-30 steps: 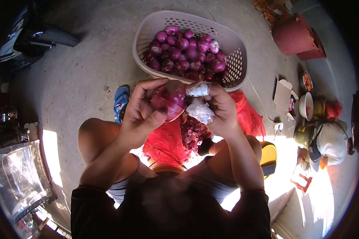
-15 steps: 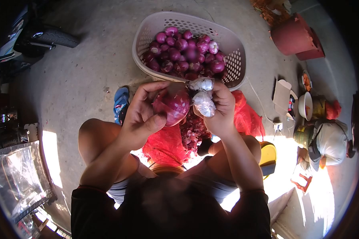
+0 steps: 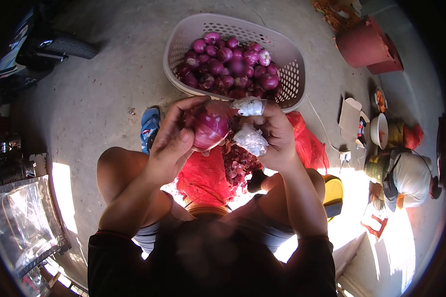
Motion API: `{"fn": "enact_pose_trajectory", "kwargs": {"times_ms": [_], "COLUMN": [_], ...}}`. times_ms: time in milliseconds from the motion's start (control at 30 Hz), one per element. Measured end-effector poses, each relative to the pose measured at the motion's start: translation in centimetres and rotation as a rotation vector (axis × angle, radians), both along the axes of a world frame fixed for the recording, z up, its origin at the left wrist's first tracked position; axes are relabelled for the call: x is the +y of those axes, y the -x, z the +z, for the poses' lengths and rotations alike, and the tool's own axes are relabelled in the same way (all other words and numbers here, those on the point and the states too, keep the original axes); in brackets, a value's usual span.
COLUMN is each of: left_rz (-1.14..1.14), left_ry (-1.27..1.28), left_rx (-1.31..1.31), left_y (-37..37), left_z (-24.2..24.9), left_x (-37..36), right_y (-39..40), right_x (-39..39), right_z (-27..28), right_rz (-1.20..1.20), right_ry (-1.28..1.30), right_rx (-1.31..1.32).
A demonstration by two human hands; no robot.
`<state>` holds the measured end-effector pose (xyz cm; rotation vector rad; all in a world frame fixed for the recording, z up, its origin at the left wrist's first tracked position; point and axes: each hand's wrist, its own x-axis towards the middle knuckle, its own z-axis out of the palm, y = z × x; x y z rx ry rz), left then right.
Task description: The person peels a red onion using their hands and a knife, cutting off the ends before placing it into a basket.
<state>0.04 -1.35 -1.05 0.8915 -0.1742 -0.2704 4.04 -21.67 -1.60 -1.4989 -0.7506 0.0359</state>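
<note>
My left hand point(image 3: 171, 141) is closed around a large red onion point(image 3: 208, 127), its shiny purple side facing up. To the right of the onion is my right hand point(image 3: 277, 133), with silvery foil point(image 3: 251, 140) wrapped over the thumb tip and more over the index fingertip. Those two fingers are spread apart, with nothing visible between them. Both hands are in front of a grey plastic basket point(image 3: 295, 86) holding many red onions point(image 3: 225, 64). Below them lie a red mesh bag point(image 3: 203, 180) and a heap of loose onion skins point(image 3: 240, 163).
A blue slipper point(image 3: 150, 126) is on the concrete floor at left. On the right are another red mesh sack point(image 3: 306, 141), a yellow object point(image 3: 333, 196), a white bowl point(image 3: 379, 131), an open cardboard box point(image 3: 351, 119) and a red bin point(image 3: 364, 44). A motorbike wheel point(image 3: 67, 45) stands upper left.
The onion has turned in my left hand and moved slightly left and up. My right thumb and index finger, closer together before, have spread apart.
</note>
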Motion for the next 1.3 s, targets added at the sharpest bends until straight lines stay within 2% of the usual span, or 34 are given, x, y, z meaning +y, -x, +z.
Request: {"fn": "enact_pose_trajectory", "kwargs": {"times_ms": [33, 133, 200, 533, 833, 1000, 1300], "left_rz": [0.003, 0.021, 0.045, 0.002, 0.009, 0.006, 0.004], "left_ry": [-0.045, -0.149, -0.173, -0.128, -0.15, -0.085, -0.175], "left_rx": [-0.015, -0.044, -0.038, 0.011, 0.029, 0.0, -0.053], "left_y": [0.0, -0.1, 0.0, 0.0, 0.0, 0.0, 0.0], "left_z": [0.0, 0.2, 0.6, 0.3, 0.2, -0.1, -0.1], "left_x": [0.0, 0.0, -0.2, 0.2, 0.3, 0.3, 0.4], "right_y": [0.0, 0.0, 0.1, 0.1, -0.2, -0.1, -0.2], "right_x": [0.0, 1.0, 0.8, 0.8, 1.2, 1.3, 1.0], "right_z": [0.3, 1.8, 1.9, 1.4, 2.0, 2.1, 1.7], "right_rz": [-0.007, 0.012, 0.011, 0.104, 0.0, -0.009, -0.001], "right_ry": [0.035, -0.077, -0.035, -0.139, -0.01, -0.014, -0.007], "right_rx": [-0.007, -0.008, 0.027, 0.194, 0.104, 0.143, 0.151]}}
